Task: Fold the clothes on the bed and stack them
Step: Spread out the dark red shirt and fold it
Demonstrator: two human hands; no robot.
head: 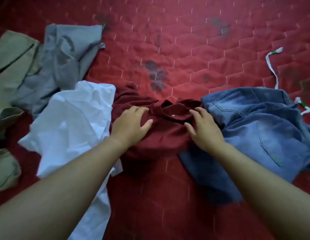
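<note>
A crumpled dark red collared shirt point(168, 134) lies in the middle of the red quilted bed point(202, 49). My left hand point(130, 125) rests on its left shoulder area with fingers spread and relaxed. My right hand point(202, 127) rests on the right side, beside the collar, fingers also relaxed. A rumpled white shirt point(74, 122) lies to the left, touching the red shirt. Blue denim shorts point(258, 129) with a white drawstring point(274, 64) lie to the right. Further left lie a grey garment point(64, 61) and a khaki garment point(10, 70).
The bed cover carries dark flower prints point(156, 75) beyond the red shirt. Open quilt stretches across the far middle and right. More khaki cloth point(5, 168) sits at the left edge near my left forearm.
</note>
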